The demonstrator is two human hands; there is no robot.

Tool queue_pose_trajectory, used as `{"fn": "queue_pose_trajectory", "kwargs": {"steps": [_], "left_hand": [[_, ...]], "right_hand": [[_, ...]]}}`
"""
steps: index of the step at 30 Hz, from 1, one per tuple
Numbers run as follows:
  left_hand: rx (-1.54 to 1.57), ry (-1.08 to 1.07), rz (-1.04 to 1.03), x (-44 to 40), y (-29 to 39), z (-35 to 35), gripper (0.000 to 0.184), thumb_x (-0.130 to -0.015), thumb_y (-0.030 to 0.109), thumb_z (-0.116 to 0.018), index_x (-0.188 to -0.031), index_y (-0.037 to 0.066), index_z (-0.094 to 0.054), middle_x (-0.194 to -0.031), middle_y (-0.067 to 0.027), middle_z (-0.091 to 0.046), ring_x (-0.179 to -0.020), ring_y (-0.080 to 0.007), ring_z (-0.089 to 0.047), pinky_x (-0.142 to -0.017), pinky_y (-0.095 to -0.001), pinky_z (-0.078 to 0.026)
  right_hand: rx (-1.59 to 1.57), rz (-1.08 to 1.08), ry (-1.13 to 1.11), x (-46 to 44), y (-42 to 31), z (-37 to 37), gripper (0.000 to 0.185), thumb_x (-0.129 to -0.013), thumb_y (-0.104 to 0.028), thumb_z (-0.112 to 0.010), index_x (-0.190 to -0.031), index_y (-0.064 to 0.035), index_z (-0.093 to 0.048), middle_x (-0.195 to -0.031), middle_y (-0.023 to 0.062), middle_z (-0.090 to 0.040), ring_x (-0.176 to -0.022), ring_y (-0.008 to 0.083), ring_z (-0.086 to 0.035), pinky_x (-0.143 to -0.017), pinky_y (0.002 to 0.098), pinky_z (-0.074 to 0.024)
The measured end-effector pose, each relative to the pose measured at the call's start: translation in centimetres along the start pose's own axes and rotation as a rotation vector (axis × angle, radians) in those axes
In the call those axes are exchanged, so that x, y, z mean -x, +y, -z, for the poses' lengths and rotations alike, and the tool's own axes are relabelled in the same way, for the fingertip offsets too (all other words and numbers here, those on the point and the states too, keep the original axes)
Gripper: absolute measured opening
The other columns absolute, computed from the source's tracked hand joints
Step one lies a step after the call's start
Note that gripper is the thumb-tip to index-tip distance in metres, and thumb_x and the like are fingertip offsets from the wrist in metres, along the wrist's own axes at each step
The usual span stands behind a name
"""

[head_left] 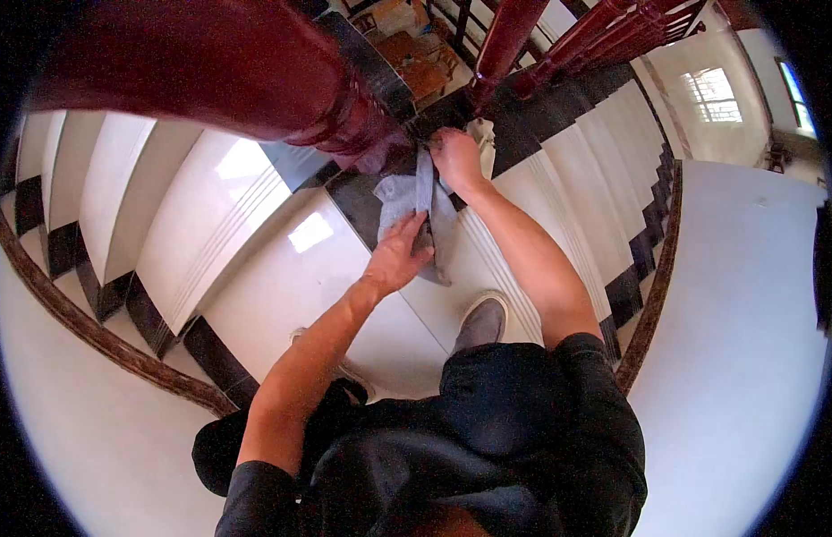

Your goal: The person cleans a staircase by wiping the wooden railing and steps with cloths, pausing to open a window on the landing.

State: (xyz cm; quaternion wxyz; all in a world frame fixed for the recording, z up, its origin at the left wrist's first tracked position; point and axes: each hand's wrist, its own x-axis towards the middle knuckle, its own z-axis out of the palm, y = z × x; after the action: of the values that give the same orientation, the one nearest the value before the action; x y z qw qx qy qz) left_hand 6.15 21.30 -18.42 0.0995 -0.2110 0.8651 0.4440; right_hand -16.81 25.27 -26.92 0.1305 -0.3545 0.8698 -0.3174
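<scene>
A grey cloth (399, 199) lies bunched on the dark stone edging at the foot of a thick, dark red post. My right hand (458, 159) is closed on the upper end of a folded strip of it, close to the post's base. Lower down, my left hand (400, 255) has its fingertips on the same cloth, thumb a little apart, with grey fabric between thumb and fingers. Past my right hand, a pale, crumpled cloth (483, 143) sits against the base of a red baluster (505, 45).
The large red post (228, 72) fills the upper left. White steps with dark edging descend on the left (179, 242) and lie on the right (604, 170). My shoe (481, 320) stands on the pale landing. Wooden furniture (416, 63) shows below, through the railing.
</scene>
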Motion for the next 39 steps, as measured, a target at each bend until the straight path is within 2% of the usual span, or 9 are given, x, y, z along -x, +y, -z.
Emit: {"fn": "queue_pose_trajectory", "kwargs": {"steps": [3,7,9,11,17,20,30,35,39], "left_hand": [[-0.191,-0.102,-0.023,-0.3,-0.9,-1.0,0.077,-0.089,0.029,-0.073,-0.152,-0.001,-0.041,-0.156,-0.0270,-0.043,-0.145,-0.0424,-0.041,-0.121,-0.0463,-0.034],[-0.357,-0.152,-0.088,-0.3,-1.3,-1.0,0.078,-0.089,0.028,-0.074,-0.153,0.000,-0.040,-0.157,-0.0244,-0.043,-0.145,-0.0417,-0.041,-0.121,-0.0477,-0.035],[-0.324,-0.182,-0.056,-0.3,-1.3,-0.7,0.076,-0.088,0.027,-0.074,-0.152,0.000,-0.041,-0.157,-0.0243,-0.044,-0.145,-0.0411,-0.042,-0.121,-0.0469,-0.035],[-0.325,-0.183,-0.094,-0.5,-2.1,-0.8,0.076,-0.088,0.026,-0.074,-0.152,0.000,-0.041,-0.157,-0.0244,-0.044,-0.145,-0.0410,-0.042,-0.121,-0.0467,-0.035],[-0.243,-0.183,-0.095,-0.4,-2.2,-0.5,0.075,-0.089,0.022,-0.073,-0.153,0.000,-0.039,-0.156,-0.0252,-0.044,-0.146,-0.0406,-0.041,-0.122,-0.0453,-0.034],[-0.247,-0.181,-0.100,-0.5,-2.1,-0.4,0.076,-0.089,0.021,-0.072,-0.153,0.000,-0.039,-0.157,-0.0253,-0.044,-0.146,-0.0399,-0.041,-0.122,-0.0442,-0.034],[-0.254,-0.185,-0.073,-0.2,-1.9,-0.4,0.078,-0.089,0.020,-0.073,-0.155,0.001,-0.036,-0.159,-0.0242,-0.041,-0.146,-0.0387,-0.041,-0.122,-0.0430,-0.035],[-0.234,-0.201,-0.070,0.0,-2.0,-0.4,0.079,-0.089,0.020,-0.073,-0.156,0.002,-0.035,-0.159,-0.0240,-0.040,-0.146,-0.0389,-0.041,-0.122,-0.0426,-0.036],[-0.178,-0.222,-0.019,-0.3,-2.2,-0.4,0.081,-0.089,0.020,-0.072,-0.157,0.002,-0.032,-0.160,-0.0236,-0.039,-0.147,-0.0386,-0.040,-0.122,-0.0420,-0.036]], "right_hand": [[0.104,0.112,0.041,-1.7,0.2,-1.7,0.016,-0.082,-0.018,-0.067,-0.086,-0.0034,-0.070,-0.085,0.0214,-0.071,-0.085,0.0430,-0.070,-0.075,0.0539,-0.0556],[0.119,-0.026,-0.096,-1.8,-0.9,-1.1,0.018,-0.083,-0.020,-0.066,-0.086,-0.0030,-0.068,-0.086,0.0227,-0.070,-0.085,0.0431,-0.069,-0.075,0.0544,-0.0549],[0.104,-0.048,-0.138,-2.4,-0.6,-1.0,0.018,-0.083,-0.020,-0.066,-0.087,-0.0030,-0.068,-0.087,0.0230,-0.070,-0.086,0.0435,-0.069,-0.075,0.0547,-0.0546],[0.090,0.080,-0.081,-2.5,-0.1,-1.5,0.018,-0.082,-0.018,-0.068,-0.089,-0.0021,-0.067,-0.087,0.0228,-0.070,-0.086,0.0441,-0.069,-0.075,0.0547,-0.0543],[0.025,-0.041,-0.107,-1.0,-1.2,0.1,0.017,-0.080,-0.014,-0.070,-0.088,-0.0003,-0.063,-0.084,0.0232,-0.068,-0.086,0.0456,-0.068,-0.075,0.0557,-0.0537],[0.086,0.031,-0.117,-1.6,-0.6,-1.1,0.018,-0.081,-0.016,-0.069,-0.088,0.0000,-0.064,-0.084,0.0238,-0.069,-0.086,0.0463,-0.068,-0.076,0.0556,-0.0538],[0.050,-0.023,-0.101,-0.1,-0.6,-0.4,0.017,-0.080,-0.015,-0.067,-0.087,-0.0003,-0.065,-0.081,0.0226,-0.068,-0.083,0.0459,-0.068,-0.073,0.0564,-0.0539],[0.042,0.059,0.066,-2.2,-0.8,-2.4,0.020,-0.080,-0.018,-0.069,-0.090,-0.0012,-0.064,-0.080,0.0230,-0.068,-0.082,0.0450,-0.069,-0.072,0.0566,-0.0532],[0.057,0.017,0.016,-2.4,-1.3,-1.3,0.022,-0.080,-0.020,-0.071,-0.091,-0.0015,-0.064,-0.081,0.0223,-0.069,-0.082,0.0444,-0.069,-0.071,0.0561,-0.0531]]}}
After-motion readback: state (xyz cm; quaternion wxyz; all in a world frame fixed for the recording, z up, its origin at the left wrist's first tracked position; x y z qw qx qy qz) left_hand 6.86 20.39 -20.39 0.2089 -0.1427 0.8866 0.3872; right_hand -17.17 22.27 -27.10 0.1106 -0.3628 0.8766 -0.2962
